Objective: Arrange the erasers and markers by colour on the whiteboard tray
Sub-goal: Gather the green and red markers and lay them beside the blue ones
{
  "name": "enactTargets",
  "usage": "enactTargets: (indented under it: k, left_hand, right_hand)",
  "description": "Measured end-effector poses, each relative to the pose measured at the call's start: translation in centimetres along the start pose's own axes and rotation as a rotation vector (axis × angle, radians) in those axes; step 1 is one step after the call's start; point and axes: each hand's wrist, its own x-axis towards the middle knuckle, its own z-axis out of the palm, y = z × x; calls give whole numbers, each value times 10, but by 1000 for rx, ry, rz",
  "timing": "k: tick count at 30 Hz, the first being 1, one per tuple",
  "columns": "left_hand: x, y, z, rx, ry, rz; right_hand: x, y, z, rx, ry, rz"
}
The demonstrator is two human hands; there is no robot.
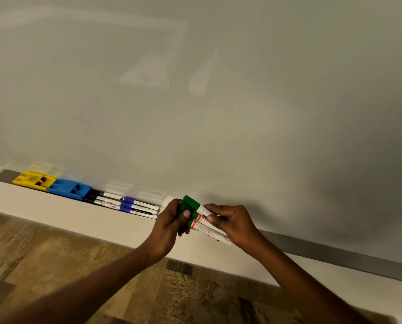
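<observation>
Holding three green-capped white plastic markers [193, 203] as one bundle, both hands, just above the grey metal whiteboard tray [335, 256].

Left hand [169, 222]: fingers [186, 214] curled round the green caps, thumb pressed on top. Right hand [236, 222]: fingers [211, 218] pinched on the white barrels. Caps lie under the left fingers, barrels run back under the right ones. The top marker sits skewed against the other two.

Beyond the left fingers, in the tray, nearest first: blue-capped white markers [128, 204], black-capped white markers [94, 197], blue plastic eraser [69, 188], yellow plastic eraser [33, 180]. Groups look butted end to end; contact cannot be confirmed. The tray channel runs on beyond the right fingers.

Judgement: the step in hand is squaring up the green set before laying it down next to the blue markers.

To do it well:
- Tap the caps flush against the left fingers while the right fingers steady the barrels.
- Lower the bundle flat and parallel to the tray, caps facing as the blue ones do.
- Ease the grip only once all three rest in the channel.

Risk: the skewed top marker rolling off the front lip.
</observation>
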Motion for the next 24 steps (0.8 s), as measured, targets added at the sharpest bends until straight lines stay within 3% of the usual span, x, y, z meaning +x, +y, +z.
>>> enactTargets:
  k: [8, 24]
  left_hand:
    - [-3, 5, 1, -64, 98, -38]
    - [2, 2, 4, 13, 318, -37]
  right_hand:
    - [2, -8, 11, 228, -22, 118]
    - [11, -16, 22, 324, -83, 229]
